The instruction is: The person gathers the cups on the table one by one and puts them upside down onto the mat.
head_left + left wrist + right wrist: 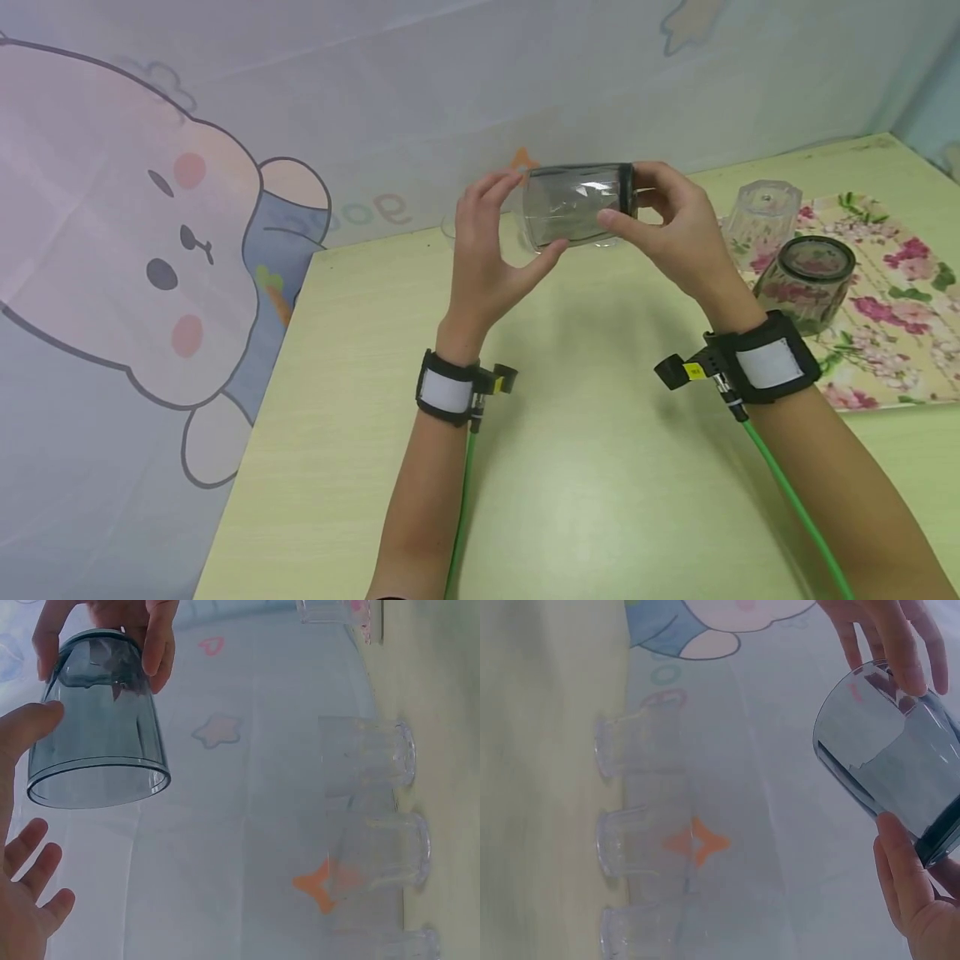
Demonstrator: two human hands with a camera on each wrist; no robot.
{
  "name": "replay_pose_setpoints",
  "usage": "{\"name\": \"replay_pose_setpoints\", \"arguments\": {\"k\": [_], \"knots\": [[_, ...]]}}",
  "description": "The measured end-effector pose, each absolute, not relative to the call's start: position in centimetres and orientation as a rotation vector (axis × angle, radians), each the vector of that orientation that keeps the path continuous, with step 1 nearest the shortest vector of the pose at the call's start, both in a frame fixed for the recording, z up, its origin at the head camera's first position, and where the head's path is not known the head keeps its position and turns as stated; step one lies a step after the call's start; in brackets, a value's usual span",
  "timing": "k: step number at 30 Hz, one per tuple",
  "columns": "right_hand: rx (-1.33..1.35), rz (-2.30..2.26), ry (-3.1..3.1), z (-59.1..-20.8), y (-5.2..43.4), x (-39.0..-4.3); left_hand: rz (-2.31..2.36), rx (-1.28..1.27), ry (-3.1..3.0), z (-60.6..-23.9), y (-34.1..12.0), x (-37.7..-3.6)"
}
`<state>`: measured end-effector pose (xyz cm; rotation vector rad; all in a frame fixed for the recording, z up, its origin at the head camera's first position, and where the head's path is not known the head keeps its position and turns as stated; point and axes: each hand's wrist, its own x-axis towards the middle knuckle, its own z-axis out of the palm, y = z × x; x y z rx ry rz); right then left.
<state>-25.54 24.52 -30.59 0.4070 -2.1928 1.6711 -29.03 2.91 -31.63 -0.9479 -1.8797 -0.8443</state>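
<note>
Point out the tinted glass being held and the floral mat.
tinted glass (pixel 573 204), head view, on its side wall.
floral mat (pixel 900 325), head view, on a bare flowered patch.

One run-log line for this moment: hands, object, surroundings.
left hand: holds smoky glass sideways | right hand: grips its base | floral mat: two upturned glasses | clear glasses along wall

A home-like room — cartoon wall cloth (pixel 150 250), floral mat (pixel 892 308), glasses.

Right hand (pixel 911 900) and left hand (pixel 889 637) hold a smoky glass (pixel 889 750) near clear glasses (pixel 630 844).
</note>
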Motion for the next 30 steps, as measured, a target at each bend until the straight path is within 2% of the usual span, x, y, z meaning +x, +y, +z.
{"name": "replay_pose_setpoints", "arguments": {"k": [9,30], "knots": [[0.352,1.474,-2.35,-30.7,24.3,-25.7,-0.638,-1.029,-1.985,-31.4,2.6,-29.0],[0.505,1.314,-2.513,-30.7,24.0,-25.6,-0.536,-1.15,-2.221,-32.4,3.0,-29.2]]}}
